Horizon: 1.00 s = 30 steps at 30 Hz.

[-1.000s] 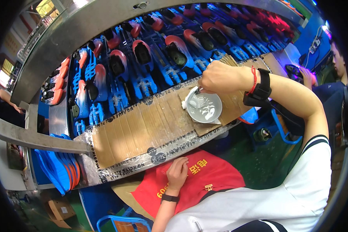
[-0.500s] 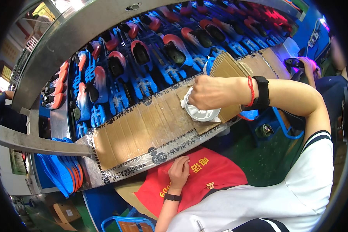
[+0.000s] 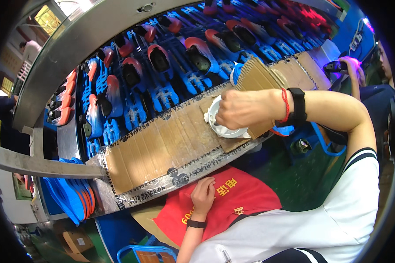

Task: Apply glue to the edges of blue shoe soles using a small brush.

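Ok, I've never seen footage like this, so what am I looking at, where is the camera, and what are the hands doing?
This is one wide fisheye camera worn on a person's head, looking down; straight edges bend near the rim. No robot: two bare hands. The right hand, with a black wristband and red string, grips a round white shallow dish on a taped brown cardboard work surface. The left hand rests on a red cloth in the lap. Behind runs a blue conveyor rack carrying orange-and-black shoe pieces.
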Available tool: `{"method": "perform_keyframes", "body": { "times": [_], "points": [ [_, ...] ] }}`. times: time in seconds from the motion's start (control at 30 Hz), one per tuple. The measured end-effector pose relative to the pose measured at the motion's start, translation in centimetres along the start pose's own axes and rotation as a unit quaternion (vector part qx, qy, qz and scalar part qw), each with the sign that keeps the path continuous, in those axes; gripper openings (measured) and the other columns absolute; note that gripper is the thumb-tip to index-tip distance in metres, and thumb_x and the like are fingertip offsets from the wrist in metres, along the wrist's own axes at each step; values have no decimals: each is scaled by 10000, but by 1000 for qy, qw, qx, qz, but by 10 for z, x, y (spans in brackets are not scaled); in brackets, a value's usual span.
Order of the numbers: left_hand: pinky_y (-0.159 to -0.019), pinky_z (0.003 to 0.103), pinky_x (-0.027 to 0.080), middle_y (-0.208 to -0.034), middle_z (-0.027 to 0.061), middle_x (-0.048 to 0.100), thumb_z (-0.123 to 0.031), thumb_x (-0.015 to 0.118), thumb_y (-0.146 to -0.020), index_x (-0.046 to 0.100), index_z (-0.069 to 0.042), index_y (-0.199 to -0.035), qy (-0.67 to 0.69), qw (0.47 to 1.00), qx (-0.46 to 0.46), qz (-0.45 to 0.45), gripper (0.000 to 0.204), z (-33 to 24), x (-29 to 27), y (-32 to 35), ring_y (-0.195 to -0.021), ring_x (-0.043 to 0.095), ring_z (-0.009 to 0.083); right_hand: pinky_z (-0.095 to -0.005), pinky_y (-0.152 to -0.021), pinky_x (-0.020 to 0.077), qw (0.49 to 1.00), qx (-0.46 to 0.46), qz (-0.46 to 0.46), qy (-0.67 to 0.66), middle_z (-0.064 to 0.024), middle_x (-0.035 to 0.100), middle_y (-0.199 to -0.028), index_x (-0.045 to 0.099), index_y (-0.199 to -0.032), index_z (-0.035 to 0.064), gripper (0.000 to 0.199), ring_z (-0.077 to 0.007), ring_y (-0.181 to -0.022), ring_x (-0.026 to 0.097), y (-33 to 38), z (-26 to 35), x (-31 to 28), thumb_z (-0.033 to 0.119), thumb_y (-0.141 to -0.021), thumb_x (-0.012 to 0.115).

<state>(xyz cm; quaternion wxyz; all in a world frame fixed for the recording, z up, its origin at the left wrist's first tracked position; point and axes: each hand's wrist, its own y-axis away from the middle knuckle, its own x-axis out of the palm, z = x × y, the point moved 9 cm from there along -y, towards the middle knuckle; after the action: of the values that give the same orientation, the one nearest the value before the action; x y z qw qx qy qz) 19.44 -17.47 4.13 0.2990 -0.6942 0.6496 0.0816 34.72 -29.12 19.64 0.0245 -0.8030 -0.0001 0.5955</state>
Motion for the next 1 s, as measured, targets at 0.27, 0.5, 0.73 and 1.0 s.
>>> {"method": "perform_keyframes", "body": {
  "times": [0.27,0.5,0.73,1.0],
  "points": [
    [-723,341,563,-955,149,688,78,606,-812,653,17,-971,-8,1000,-14,12,176,-1,3,0,-828,689,275,-392,-546,499,995,80,45,-35,-108,662,-674,670,-673,54,92,-288,-670,675,15,-58,9,128,-726,652],
    [-745,345,554,-944,144,697,61,609,-821,663,17,-938,-44,998,-25,31,137,2,10,-3,-834,687,279,-367,-523,476,997,37,-57,-32,-101,651,-639,676,-646,53,86,-277,-627,659,4,-48,-6,133,-675,662],
    [-740,336,544,-948,150,689,54,592,-851,657,11,-957,-62,997,-17,36,132,0,11,-2,-809,680,263,-357,-529,484,998,0,-32,-63,-74,663,-655,668,-630,75,88,-243,-660,670,-4,-15,-20,118,-702,641],
    [-736,339,549,-941,154,692,63,592,-836,653,16,-953,-61,997,-16,37,141,-1,11,-5,-807,684,264,-338,-536,479,994,1,56,-98,-83,644,-627,657,-609,69,120,-230,-615,655,33,8,-14,138,-705,639]
  ]
}}
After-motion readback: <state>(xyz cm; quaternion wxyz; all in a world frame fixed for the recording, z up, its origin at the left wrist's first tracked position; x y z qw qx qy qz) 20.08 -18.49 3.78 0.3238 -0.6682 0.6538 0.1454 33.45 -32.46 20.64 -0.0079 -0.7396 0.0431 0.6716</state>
